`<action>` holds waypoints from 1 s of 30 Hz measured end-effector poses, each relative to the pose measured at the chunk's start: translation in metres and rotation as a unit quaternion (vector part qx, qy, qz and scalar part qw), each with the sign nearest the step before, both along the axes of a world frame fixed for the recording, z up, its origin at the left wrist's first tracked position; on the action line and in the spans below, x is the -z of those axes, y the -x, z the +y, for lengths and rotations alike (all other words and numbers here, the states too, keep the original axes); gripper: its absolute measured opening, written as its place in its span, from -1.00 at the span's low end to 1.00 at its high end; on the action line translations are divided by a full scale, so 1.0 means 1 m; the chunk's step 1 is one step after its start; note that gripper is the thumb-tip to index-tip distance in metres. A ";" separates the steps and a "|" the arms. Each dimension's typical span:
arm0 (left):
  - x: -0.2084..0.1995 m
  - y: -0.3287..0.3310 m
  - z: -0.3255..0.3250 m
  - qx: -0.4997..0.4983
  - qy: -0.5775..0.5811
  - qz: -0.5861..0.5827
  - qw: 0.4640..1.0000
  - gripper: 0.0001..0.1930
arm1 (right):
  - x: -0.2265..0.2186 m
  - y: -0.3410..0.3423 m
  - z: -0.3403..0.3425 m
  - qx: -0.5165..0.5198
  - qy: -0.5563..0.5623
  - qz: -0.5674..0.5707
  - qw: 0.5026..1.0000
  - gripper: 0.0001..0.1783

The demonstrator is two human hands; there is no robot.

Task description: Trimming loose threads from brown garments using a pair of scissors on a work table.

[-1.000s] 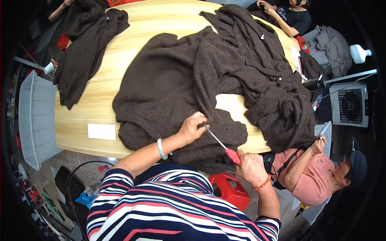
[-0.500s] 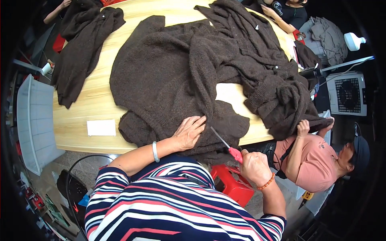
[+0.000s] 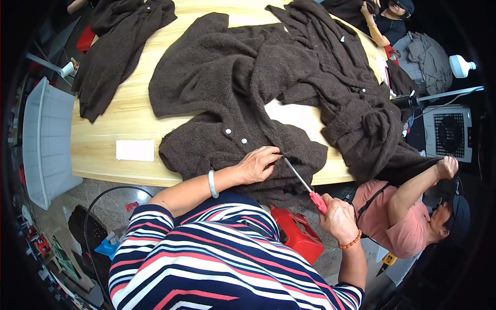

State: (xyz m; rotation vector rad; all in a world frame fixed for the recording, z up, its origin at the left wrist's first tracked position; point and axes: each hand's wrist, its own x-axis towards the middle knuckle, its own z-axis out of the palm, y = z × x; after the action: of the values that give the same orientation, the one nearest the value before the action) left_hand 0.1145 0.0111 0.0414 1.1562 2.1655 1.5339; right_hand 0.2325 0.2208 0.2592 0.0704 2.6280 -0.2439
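two hands at the brown sweater, red-handled tool in the right one

your two hands are apart from each other. your left hand (image 3: 261, 164) lies on the brown sweater (image 3: 201, 85), with the fingertips at a fold of the cloth; whether they pinch it, i cannot tell. your right hand (image 3: 338, 219) is closed around the handle of a red-handled tool (image 3: 318, 202). its thin metal shaft points up and to the left, and the tip is just beside your left fingertips. if the tip touches the cloth, i cannot tell.

on your left wrist there is a pale bracelet (image 3: 212, 184), and on your right wrist an orange bead bracelet (image 3: 351, 241).

the sweater is spread in front of you, on the near side of the wooden table (image 3: 106, 137). two white buttons (image 3: 244, 140) show on it, to the left of your fingers. a white card (image 3: 135, 150) lies to its left.

farther to the right is a second sweater (image 3: 356, 132), also brown, and at the far left a third sweater (image 3: 121, 54). below the table edge stands a red stool (image 3: 297, 237). at your right is a co-worker in a pink shirt (image 3: 408, 219), with one hand raised.
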 end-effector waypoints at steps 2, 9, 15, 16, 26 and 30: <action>-0.003 -0.001 0.006 0.026 0.018 0.055 0.998 -0.49 | -0.007 -0.005 -0.006 -0.003 -0.010 -0.013 1.000 -0.82; -0.001 -0.031 0.004 0.077 0.130 0.165 0.975 -0.34 | 0.007 0.005 -0.024 -0.039 0.039 -0.020 0.998 -0.81; 0.003 -0.032 0.006 0.092 0.102 0.113 0.984 -0.36 | 0.033 0.040 -0.038 -0.035 0.083 0.055 0.994 -0.70; 0.004 -0.030 0.006 0.093 0.102 0.115 0.984 -0.36 | 0.041 0.047 -0.038 -0.034 0.083 0.056 0.994 -0.70; -0.001 -0.027 0.012 0.115 0.059 0.002 0.992 -0.46 | 0.165 0.186 -0.064 0.011 -0.032 0.248 0.968 -0.71; 0.003 -0.018 0.002 0.114 -0.006 -0.124 0.986 -0.50 | 0.184 0.202 0.001 0.133 -0.060 0.253 0.956 -0.84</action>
State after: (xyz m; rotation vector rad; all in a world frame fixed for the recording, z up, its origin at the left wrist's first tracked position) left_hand 0.1323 0.0132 0.0381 1.1071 1.7985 1.5033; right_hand 0.0303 0.2219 0.0748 0.4622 3.1411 -0.2146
